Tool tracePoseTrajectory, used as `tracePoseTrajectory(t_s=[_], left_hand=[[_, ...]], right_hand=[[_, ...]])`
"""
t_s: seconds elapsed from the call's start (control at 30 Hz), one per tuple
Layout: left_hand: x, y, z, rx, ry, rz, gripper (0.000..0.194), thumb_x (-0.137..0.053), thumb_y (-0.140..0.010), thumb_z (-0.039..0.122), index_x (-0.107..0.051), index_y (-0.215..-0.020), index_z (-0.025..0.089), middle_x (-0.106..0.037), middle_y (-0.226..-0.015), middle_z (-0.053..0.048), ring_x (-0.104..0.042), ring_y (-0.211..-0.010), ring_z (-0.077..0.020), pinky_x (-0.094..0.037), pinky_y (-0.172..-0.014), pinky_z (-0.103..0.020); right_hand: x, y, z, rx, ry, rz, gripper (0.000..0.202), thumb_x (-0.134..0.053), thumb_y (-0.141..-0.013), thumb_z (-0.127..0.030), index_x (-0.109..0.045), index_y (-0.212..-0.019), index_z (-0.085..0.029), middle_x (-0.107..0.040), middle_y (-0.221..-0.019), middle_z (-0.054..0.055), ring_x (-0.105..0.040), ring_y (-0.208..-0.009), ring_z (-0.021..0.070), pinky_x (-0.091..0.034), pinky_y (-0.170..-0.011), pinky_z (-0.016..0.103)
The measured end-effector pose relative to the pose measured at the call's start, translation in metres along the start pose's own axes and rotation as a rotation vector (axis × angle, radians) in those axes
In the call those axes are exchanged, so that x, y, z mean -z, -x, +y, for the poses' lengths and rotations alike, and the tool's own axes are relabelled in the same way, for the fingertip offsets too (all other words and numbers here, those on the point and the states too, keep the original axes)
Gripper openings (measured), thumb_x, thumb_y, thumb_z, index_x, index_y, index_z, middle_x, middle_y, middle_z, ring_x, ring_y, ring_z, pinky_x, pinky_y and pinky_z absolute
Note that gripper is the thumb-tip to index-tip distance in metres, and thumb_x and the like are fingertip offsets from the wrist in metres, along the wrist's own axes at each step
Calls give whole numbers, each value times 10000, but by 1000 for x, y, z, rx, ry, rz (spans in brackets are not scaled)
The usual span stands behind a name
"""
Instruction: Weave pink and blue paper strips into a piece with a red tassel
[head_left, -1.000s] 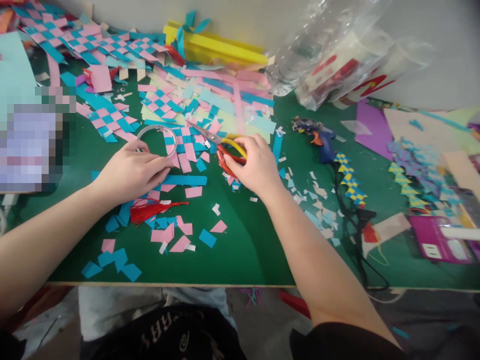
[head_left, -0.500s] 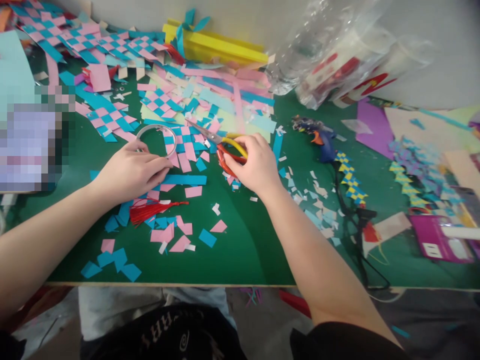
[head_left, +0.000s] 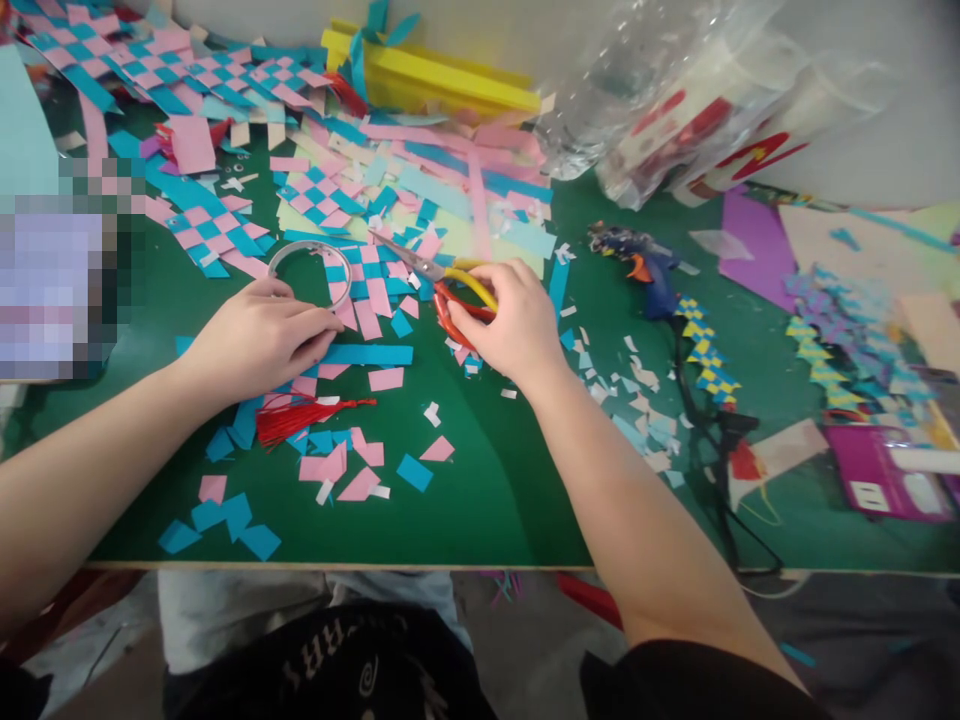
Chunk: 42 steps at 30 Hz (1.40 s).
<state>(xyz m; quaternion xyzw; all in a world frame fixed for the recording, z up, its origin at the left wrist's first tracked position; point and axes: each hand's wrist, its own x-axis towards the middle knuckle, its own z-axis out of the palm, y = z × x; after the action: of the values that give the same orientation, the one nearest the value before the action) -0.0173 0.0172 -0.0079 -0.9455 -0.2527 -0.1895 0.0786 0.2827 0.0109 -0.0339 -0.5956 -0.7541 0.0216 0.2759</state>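
Note:
My left hand (head_left: 259, 335) is closed on the near edge of a narrow, nearly used-up roll of tape (head_left: 348, 272), which stands tilted on the table. In my right hand (head_left: 517, 318) are scissors (head_left: 429, 268) with one yellow and one red handle. Their blades point up and left, over paper scraps. Just beyond the tape roll lies a woven pink and blue paper piece (head_left: 369, 278), partly seen through the ring. Close to my left hand are a blue paper strip (head_left: 371, 355) and a red tassel (head_left: 285, 420).
Woven paper strips (head_left: 161, 65) pile up at the back left, near a yellow folded paper trough (head_left: 442, 82). A blue glue gun (head_left: 656, 285) and its cord lie to the right. Bagged cups (head_left: 697, 110) stand behind it. Cut scraps (head_left: 238, 515) scatter along the front edge.
The view has shifted very slightly. Both hands keep their hold on the tape roll and the scissors, with hardly any visible movement.

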Motion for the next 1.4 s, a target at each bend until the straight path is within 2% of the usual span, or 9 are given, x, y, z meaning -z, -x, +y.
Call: tracePoseTrajectory(t_s=[0.33,0.73,0.97,1.1,1.23,1.4], left_hand=[[-3,1,0,22,31,0,239,-441,-985,256,-673,-960,203,-758,-846,-18,-635,-654,-152,-485,-793,-355],[2,0,1,-24,-13,-5,199,-486,-984,232,-669,-975,155,-759,-859,-15,-589,-644,-129,-503,-779,-338],[0,0,1,15,-7,-13,260,-437,-999,262,-676,-939,178,-760,-853,-8,-623,-649,-136,-493,-786,-338],[-3,1,0,64,18,-59,285,-417,-995,283,-686,-957,198,-759,-856,-17,-658,-668,-154,-486,-803,-351],[-3,2,-1,38,5,-28,280,-419,-994,267,-681,-938,187,-758,-840,-16,-653,-649,-152,-485,-790,-344],[-3,2,0,48,-1,-41,288,-401,-1002,268,-671,-931,196,-752,-816,-13,-658,-667,-152,-478,-798,-338]], right_hand=[[-1,1,1,9,24,-11,254,-594,-832,-375,-559,-1022,-211,-640,-1095,113,-603,-1057,290,-518,-901,490],[-1,1,1,7,-5,-17,253,-574,-846,-373,-542,-1048,-225,-615,-1096,111,-582,-1097,318,-495,-931,552],[-2,1,1,-4,-14,-13,255,-598,-837,-385,-559,-1029,-222,-617,-1081,111,-593,-1061,298,-507,-921,513],[-1,-1,1,-11,-20,2,246,-605,-827,-382,-560,-1006,-220,-619,-1056,107,-603,-1038,294,-514,-903,510],[1,-1,0,-9,-32,4,253,-605,-823,-380,-546,-1008,-217,-614,-1051,101,-617,-1026,284,-532,-872,489],[2,-1,-3,-17,-72,80,281,-601,-829,-363,-507,-1058,-231,-580,-1095,95,-633,-933,243,-558,-800,450]])
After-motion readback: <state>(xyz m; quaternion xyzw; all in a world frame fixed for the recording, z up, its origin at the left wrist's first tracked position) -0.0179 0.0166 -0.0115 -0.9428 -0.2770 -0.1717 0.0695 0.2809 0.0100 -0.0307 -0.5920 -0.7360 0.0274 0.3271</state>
